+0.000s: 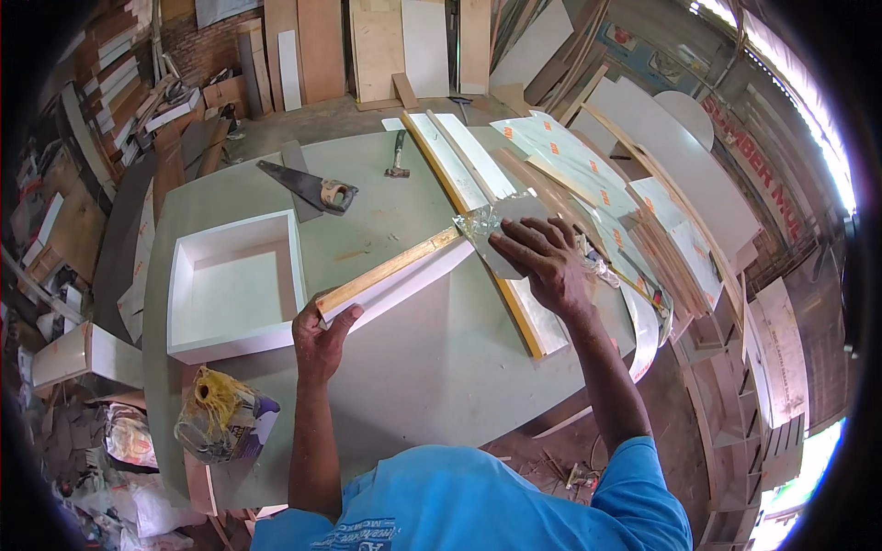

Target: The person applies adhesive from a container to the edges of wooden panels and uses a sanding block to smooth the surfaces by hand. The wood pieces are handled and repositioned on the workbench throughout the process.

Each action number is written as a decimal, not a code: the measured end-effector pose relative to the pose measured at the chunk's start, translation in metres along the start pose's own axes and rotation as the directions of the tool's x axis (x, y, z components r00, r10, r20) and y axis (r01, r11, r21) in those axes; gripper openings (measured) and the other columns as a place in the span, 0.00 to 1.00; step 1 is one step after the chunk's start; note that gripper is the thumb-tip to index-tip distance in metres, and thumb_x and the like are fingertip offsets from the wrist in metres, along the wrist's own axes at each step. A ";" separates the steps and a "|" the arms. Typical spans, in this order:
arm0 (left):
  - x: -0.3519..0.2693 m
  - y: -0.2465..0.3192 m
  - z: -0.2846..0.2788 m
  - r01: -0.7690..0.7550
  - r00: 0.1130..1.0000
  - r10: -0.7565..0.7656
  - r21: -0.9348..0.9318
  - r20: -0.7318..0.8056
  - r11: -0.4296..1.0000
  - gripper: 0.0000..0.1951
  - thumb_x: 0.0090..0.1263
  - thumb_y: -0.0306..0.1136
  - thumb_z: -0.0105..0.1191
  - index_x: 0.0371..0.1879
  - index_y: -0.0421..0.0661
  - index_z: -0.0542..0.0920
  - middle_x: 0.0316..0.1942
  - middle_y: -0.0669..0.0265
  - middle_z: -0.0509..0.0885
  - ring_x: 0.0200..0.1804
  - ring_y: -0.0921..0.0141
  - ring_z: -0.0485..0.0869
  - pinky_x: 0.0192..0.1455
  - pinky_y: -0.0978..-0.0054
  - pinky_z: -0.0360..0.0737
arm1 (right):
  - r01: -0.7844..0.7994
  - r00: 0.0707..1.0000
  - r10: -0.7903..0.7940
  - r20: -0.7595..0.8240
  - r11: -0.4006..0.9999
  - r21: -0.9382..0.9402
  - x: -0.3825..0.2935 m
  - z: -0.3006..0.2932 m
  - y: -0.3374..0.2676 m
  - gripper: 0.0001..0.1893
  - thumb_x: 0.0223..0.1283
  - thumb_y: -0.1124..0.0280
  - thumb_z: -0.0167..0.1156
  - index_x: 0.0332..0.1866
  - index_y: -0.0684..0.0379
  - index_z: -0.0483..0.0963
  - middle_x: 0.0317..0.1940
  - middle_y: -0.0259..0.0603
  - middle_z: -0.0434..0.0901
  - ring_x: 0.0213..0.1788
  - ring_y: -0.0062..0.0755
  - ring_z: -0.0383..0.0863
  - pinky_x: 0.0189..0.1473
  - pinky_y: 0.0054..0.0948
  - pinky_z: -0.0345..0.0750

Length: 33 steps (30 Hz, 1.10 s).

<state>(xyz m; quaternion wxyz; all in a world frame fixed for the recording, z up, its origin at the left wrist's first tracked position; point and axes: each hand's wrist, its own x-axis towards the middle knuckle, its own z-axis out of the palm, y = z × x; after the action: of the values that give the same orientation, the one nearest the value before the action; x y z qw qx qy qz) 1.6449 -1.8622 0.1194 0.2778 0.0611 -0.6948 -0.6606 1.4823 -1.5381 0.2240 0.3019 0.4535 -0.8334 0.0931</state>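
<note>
My left hand [322, 336] grips the near end of a white board [406, 279] whose upward edge is coated with yellowish glue. My right hand [541, 258] lies with spread fingers on a flat grey sheet [506, 227] with glue smeared along its left edge, which touches the far end of the board. Under and beyond the sheet lie long white strips [451, 162], one with a yellow edge. To the left sits an open white box [238, 282]. A handsaw [306, 186] rests on a grey strip behind it, and a hammer [397, 155] lies farther right.
A glue-crusted container [224, 417] stands at the near left of the grey worktable [413, 386]. Patterned laminate sheets [558, 148] and stacked wood strips [679, 265] lie at the right. Boards [379, 52] lean against the back wall. Bags and scraps [148, 496] fill the floor at left.
</note>
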 end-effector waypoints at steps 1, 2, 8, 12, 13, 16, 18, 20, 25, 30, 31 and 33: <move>0.000 0.001 0.000 -0.001 1.000 0.001 0.020 -0.007 1.000 0.16 0.70 0.34 0.71 0.52 0.40 0.87 0.43 0.65 0.91 0.46 0.76 0.85 0.52 0.75 0.81 | -0.003 1.000 0.003 -0.011 1.000 0.027 -0.002 0.003 0.002 0.25 0.64 0.68 0.68 0.67 0.34 0.80 0.66 0.30 0.82 0.67 0.39 0.79 0.71 0.50 0.66; 0.001 0.000 0.001 -0.002 1.000 0.002 0.022 -0.003 1.000 0.16 0.70 0.34 0.71 0.52 0.40 0.87 0.43 0.65 0.91 0.46 0.76 0.85 0.52 0.75 0.81 | -0.006 1.000 0.007 -0.022 0.999 0.054 -0.004 0.004 0.004 0.25 0.63 0.68 0.68 0.67 0.35 0.80 0.66 0.31 0.82 0.66 0.39 0.79 0.71 0.50 0.67; -0.002 -0.004 -0.002 0.019 0.999 -0.018 0.022 -0.035 1.000 0.16 0.69 0.34 0.71 0.51 0.40 0.87 0.44 0.65 0.91 0.47 0.75 0.86 0.53 0.73 0.82 | 0.064 0.998 -0.063 -0.019 0.998 0.017 -0.016 -0.013 0.006 0.22 0.65 0.69 0.67 0.64 0.39 0.82 0.62 0.32 0.85 0.63 0.38 0.82 0.67 0.45 0.71; 0.001 -0.006 0.000 0.006 0.999 -0.006 0.009 -0.047 1.000 0.15 0.69 0.34 0.71 0.51 0.41 0.87 0.44 0.65 0.91 0.48 0.74 0.86 0.54 0.72 0.82 | 0.003 0.994 -0.004 -0.109 1.000 -0.012 -0.007 -0.014 0.019 0.21 0.64 0.73 0.66 0.61 0.41 0.84 0.60 0.33 0.86 0.61 0.39 0.83 0.66 0.44 0.73; 0.002 -0.005 0.000 -0.004 0.999 0.004 0.011 -0.050 1.000 0.15 0.69 0.34 0.71 0.50 0.41 0.88 0.44 0.65 0.91 0.48 0.74 0.86 0.54 0.72 0.82 | 0.000 0.994 -0.001 -0.110 1.000 -0.009 -0.004 -0.013 0.014 0.21 0.64 0.73 0.66 0.61 0.41 0.84 0.60 0.33 0.86 0.61 0.39 0.83 0.66 0.44 0.73; 0.003 -0.001 0.004 0.000 0.999 -0.001 -0.022 -0.050 1.000 0.14 0.69 0.33 0.71 0.50 0.41 0.88 0.44 0.65 0.91 0.48 0.74 0.86 0.55 0.72 0.82 | -0.016 0.996 0.018 -0.083 1.000 0.025 0.003 -0.004 -0.003 0.19 0.65 0.73 0.65 0.59 0.45 0.86 0.59 0.36 0.87 0.60 0.43 0.85 0.62 0.44 0.76; 0.003 -0.003 0.003 0.003 0.998 -0.004 -0.010 -0.055 1.000 0.15 0.69 0.33 0.71 0.50 0.41 0.88 0.44 0.65 0.91 0.48 0.74 0.86 0.54 0.72 0.82 | 0.022 0.998 -0.021 -0.065 1.000 0.010 -0.001 -0.003 -0.025 0.21 0.61 0.70 0.70 0.61 0.43 0.85 0.60 0.35 0.86 0.61 0.41 0.84 0.63 0.43 0.75; 0.002 -0.004 -0.002 0.003 0.998 -0.002 0.011 -0.070 1.000 0.15 0.69 0.33 0.71 0.50 0.41 0.87 0.43 0.65 0.91 0.47 0.74 0.86 0.54 0.72 0.82 | 0.069 0.996 -0.064 -0.060 0.994 0.087 0.001 -0.009 -0.052 0.22 0.60 0.70 0.71 0.61 0.43 0.84 0.59 0.37 0.86 0.60 0.42 0.84 0.63 0.44 0.76; 0.002 -0.006 -0.001 0.033 0.998 -0.035 -0.036 -0.043 0.999 0.16 0.68 0.33 0.72 0.51 0.41 0.87 0.43 0.66 0.91 0.47 0.75 0.87 0.53 0.73 0.83 | 0.039 0.994 -0.034 -0.108 0.998 0.048 0.008 -0.013 -0.046 0.20 0.61 0.71 0.70 0.59 0.44 0.85 0.58 0.37 0.87 0.60 0.43 0.84 0.62 0.44 0.76; 0.001 -0.003 0.003 0.008 0.999 -0.008 -0.008 -0.042 1.000 0.15 0.68 0.31 0.71 0.51 0.41 0.87 0.43 0.67 0.91 0.46 0.76 0.86 0.52 0.74 0.82 | 0.028 0.999 -0.025 -0.042 0.997 0.069 0.011 -0.008 -0.088 0.23 0.58 0.72 0.69 0.60 0.43 0.85 0.59 0.36 0.86 0.60 0.41 0.83 0.62 0.43 0.75; 0.001 -0.003 0.003 -0.004 0.999 0.003 -0.015 -0.039 1.000 0.15 0.68 0.30 0.71 0.51 0.41 0.87 0.43 0.68 0.91 0.46 0.76 0.86 0.52 0.75 0.82 | 0.033 0.999 -0.027 -0.042 0.991 0.128 0.010 -0.012 -0.100 0.23 0.57 0.73 0.69 0.60 0.43 0.85 0.59 0.36 0.86 0.60 0.41 0.83 0.62 0.44 0.75; 0.001 -0.005 0.000 0.002 0.999 -0.002 -0.010 -0.033 1.000 0.15 0.68 0.29 0.71 0.51 0.41 0.87 0.43 0.68 0.90 0.46 0.77 0.85 0.52 0.75 0.81 | 0.062 0.998 -0.059 -0.026 0.987 0.150 0.004 -0.022 -0.104 0.25 0.57 0.71 0.69 0.63 0.41 0.83 0.61 0.35 0.85 0.61 0.41 0.83 0.64 0.45 0.73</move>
<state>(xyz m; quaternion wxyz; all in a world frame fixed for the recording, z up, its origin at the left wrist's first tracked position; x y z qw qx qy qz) 1.6427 -1.8638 0.1148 0.2887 0.0710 -0.6868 -0.6633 1.5748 -1.5911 0.2312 0.2783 0.4991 -0.8065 0.1517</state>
